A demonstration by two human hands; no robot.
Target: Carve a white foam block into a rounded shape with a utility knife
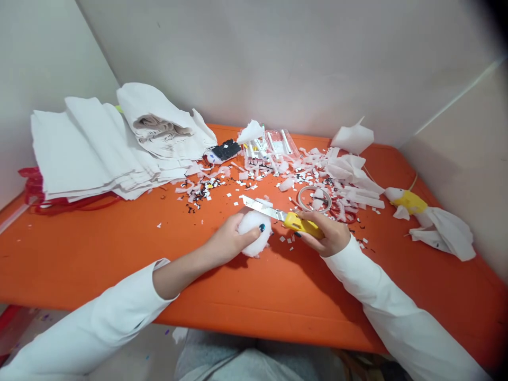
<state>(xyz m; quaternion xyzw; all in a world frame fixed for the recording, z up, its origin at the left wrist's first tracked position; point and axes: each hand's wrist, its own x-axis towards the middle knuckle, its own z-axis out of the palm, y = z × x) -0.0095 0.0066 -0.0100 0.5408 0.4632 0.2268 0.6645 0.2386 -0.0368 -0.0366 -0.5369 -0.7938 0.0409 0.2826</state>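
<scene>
My left hand [230, 238] is wrapped round a rounded white foam piece [254, 243], with the thumb lying across its front. In my right hand [327, 233] is a yellow-handled utility knife [304, 226]. Its long blade [262, 208] is out and points left, lying along the top of the foam piece. Whether the edge is cutting into the foam or only resting near it, I cannot tell. Small white scraps cling to the right side of the foam.
Foam shavings and paper bits [254, 177] litter the orange table [119, 254]. A tape roll [315, 199] lies beyond my right hand. Folded white sheets [87, 153] are at the left, markers [278, 143] at the back, and a yellow-and-white figure [410, 202] at the right.
</scene>
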